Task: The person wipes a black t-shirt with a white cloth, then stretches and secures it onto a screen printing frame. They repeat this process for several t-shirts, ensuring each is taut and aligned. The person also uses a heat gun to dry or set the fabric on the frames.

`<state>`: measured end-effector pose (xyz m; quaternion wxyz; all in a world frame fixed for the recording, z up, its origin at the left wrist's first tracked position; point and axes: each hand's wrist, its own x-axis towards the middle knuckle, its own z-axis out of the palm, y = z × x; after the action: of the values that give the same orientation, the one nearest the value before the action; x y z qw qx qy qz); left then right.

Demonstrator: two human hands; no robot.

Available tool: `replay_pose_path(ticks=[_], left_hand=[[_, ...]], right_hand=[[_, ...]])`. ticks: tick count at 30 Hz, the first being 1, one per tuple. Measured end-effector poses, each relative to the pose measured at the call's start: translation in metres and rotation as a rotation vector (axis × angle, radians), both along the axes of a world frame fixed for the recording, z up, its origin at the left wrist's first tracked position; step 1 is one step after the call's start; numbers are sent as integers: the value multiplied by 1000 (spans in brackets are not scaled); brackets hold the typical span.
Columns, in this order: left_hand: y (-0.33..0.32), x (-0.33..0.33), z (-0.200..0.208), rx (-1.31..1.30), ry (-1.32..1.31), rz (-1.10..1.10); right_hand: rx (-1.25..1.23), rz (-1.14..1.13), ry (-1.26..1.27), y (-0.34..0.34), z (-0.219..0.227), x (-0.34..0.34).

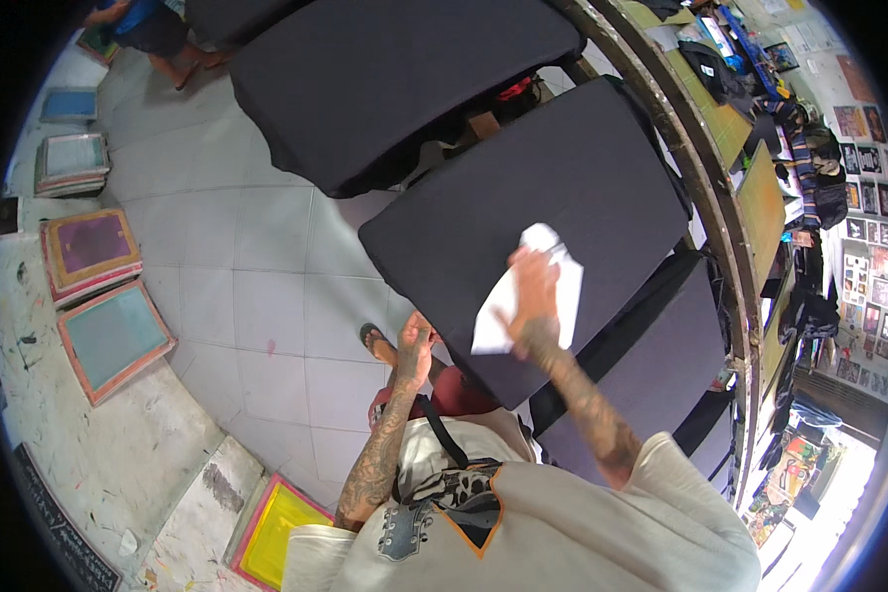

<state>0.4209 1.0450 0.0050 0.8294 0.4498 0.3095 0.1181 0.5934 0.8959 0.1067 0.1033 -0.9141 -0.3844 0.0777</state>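
A black fabric piece [464,227], stretched smooth over a board, lies in front of me. On it rests a white sheet [503,316], angular in outline, its material unclear. My right hand [535,296] lies flat on the sheet, fingers stretched forward and thumb spread to the left. The sheet's far end, beyond the fingertips, looks crumpled or folded. Beside the board's near left edge is my left hand [416,345], its fingers curled in close to the black fabric. Whether it grips the hem cannot be made out.
More black-covered boards stand beyond [405,79] and at the near right [651,365]. A curved rail [720,187] runs along their right. Framed screens [118,335] lie on a stained worktop at left, a yellow one [284,533] nearer me. Another person's legs [173,59] show far left.
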Motion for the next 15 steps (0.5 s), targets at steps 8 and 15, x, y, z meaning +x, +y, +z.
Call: replay_pose_path(ticks=[8,15], left_hand=[[3,2,12,2,-37,34],[7,13,37,-437,109,209]], right_hand=[[-63,-107,-26,-60,8,47],[-35,424,170,67,13,-30]])
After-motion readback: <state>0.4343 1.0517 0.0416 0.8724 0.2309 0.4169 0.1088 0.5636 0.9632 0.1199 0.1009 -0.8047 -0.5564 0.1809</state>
